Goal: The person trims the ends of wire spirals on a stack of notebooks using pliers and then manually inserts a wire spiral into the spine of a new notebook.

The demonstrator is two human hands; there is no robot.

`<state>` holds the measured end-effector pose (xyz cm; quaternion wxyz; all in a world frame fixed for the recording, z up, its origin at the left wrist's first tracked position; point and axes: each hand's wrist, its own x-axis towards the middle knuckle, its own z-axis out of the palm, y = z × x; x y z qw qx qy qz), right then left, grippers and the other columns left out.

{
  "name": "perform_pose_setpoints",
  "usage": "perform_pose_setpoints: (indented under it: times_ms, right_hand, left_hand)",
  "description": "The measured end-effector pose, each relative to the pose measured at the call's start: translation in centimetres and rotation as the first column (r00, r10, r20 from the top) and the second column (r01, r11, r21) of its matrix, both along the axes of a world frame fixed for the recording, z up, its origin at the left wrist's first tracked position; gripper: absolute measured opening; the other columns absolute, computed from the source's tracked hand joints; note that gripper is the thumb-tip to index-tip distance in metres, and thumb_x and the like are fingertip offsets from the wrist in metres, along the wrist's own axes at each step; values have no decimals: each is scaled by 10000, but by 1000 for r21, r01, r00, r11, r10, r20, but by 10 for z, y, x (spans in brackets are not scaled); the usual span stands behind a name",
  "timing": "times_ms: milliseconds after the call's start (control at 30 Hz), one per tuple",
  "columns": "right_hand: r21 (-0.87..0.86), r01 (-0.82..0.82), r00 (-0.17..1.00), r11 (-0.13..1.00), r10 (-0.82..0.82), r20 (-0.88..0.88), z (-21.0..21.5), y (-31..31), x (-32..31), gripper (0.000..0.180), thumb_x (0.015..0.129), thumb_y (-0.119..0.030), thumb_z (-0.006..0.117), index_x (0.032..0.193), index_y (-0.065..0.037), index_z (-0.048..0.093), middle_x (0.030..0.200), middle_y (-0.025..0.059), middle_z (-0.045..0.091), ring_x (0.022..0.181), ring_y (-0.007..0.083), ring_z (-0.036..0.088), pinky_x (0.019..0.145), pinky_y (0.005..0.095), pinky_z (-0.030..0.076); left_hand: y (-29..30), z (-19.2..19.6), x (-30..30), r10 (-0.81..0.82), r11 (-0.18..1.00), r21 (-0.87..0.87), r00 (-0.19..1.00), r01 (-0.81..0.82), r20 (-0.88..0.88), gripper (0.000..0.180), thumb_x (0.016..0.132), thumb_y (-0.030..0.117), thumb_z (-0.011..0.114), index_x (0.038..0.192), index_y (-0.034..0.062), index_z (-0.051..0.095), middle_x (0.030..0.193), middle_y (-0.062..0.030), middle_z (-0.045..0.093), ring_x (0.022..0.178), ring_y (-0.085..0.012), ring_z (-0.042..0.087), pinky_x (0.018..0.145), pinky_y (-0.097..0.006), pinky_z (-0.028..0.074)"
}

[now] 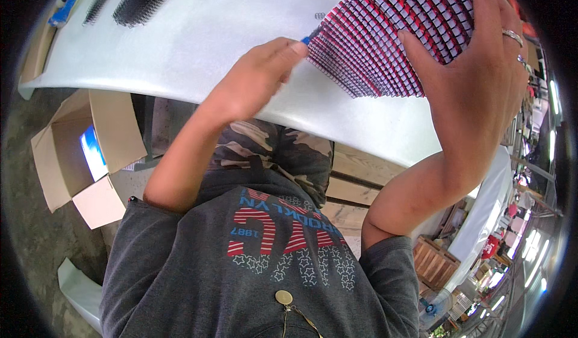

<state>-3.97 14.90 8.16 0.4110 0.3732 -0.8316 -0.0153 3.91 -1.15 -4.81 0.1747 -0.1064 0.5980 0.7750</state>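
Note:
A fanned stack of wire-bound booklets [373, 40] leans over the white tabletop at the upper right. Rows of black wire loops run across its red and white edges. My right hand [475, 73] grips the stack from the right side, thumb on the near face and fingers behind its far edge. At the stack's left corner, my left hand [256, 76] is closed in a pinch on a small blue thing [306, 40], mostly hidden by the fingers. A small piece of wire loops [320, 16] lies on the table just beyond that corner.
Black wire binding strips [144, 3] lie on the white table [241, 12] at far left, with a blue object [65, 9] past them. An open cardboard box [114, 133] holding something blue and white stands left of my legs. A wooden crate [436, 262] is at lower right.

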Motion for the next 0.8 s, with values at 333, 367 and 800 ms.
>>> perform_pose_setpoints:
  times_ms: [333, 367, 800]
  right_hand:
    - [46, 97, 984, 994, -89, -155, -11, -2, -14, 775, 504, -17, 778, 1226, -84, 502, 1123, 98, 539, 1032, 254, 534, 880, 346, 421]
    - [-26, 14, 991, 1000, -18, -135, -12, -2, -12, 774, 505, -18, 777, 1225, -84, 503, 1122, 98, 539, 1034, 256, 533, 883, 347, 420]
    - [201, 259, 951, 945, -213, -224, 0, 11, -13, 781, 508, -28, 782, 1234, -89, 498, 1154, 95, 539, 1073, 252, 514, 920, 364, 377]
  left_hand:
    - [4, -10, 1, 50, 949, 310, 997, -65, 54, 608, 959, 511, 296, 1256, 23, 504, 936, -122, 605, 859, -234, 612, 739, -384, 499]
    - [1, -11, 0, -16, 845, 533, 993, -47, 114, 609, 960, 508, 289, 1265, 24, 499, 933, -118, 600, 857, -239, 617, 719, -383, 509]
    - [16, -19, 6, 98, 994, -46, 994, -100, -45, 633, 949, 534, 289, 1261, 22, 491, 939, -120, 614, 868, -226, 617, 752, -371, 507]
